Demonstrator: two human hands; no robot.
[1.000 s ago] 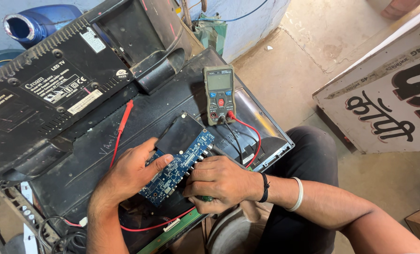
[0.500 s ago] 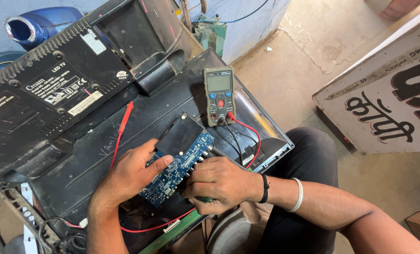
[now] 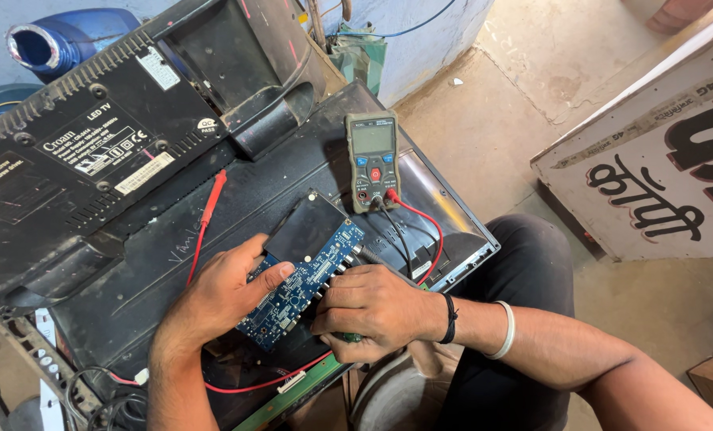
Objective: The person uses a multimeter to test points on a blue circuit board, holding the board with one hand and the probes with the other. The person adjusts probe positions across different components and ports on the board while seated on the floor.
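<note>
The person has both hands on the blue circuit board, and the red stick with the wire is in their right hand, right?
Not quite. Both hands are on the blue circuit board, but the red stick is in neither. The head view shows it lying loose on the black TV back, up past the left hand. The right hand rests at the board's edge.

There are two hands, one blue circuit board [image 3: 305, 283], one multimeter [image 3: 373, 160], one red probe [image 3: 210, 203], and two wristbands.
</note>
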